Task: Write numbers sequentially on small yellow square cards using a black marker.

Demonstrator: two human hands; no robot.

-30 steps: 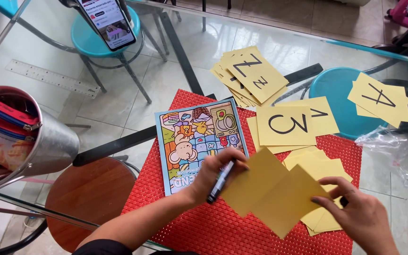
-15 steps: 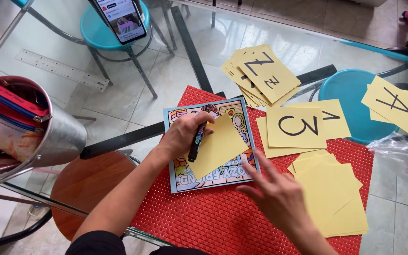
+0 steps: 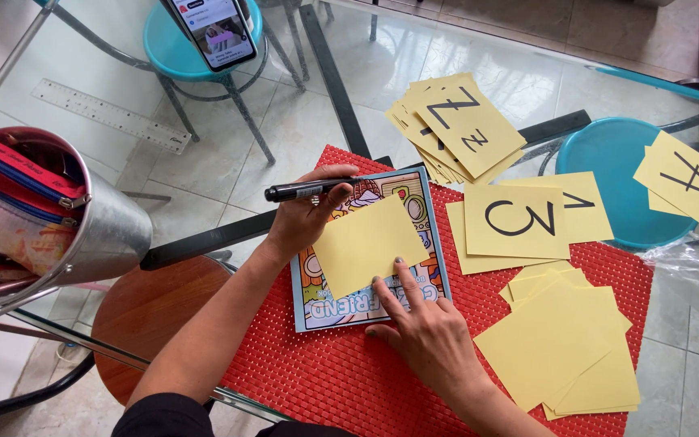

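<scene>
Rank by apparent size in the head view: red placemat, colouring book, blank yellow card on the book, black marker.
1. red placemat
2. colouring book
3. blank yellow card
4. black marker, held in the left hand

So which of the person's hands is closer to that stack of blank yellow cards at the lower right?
The right hand. It rests on the colouring book, just left of the blank card stack. The left hand, holding a black marker, sits farther away at the book's top left.

Head camera, looking steeply down from close above.
Glass table (image 3: pixel 204 174) fills the frame; red mat (image 3: pixel 382 380) lower centre, stools and floor seen through the glass above.
</scene>
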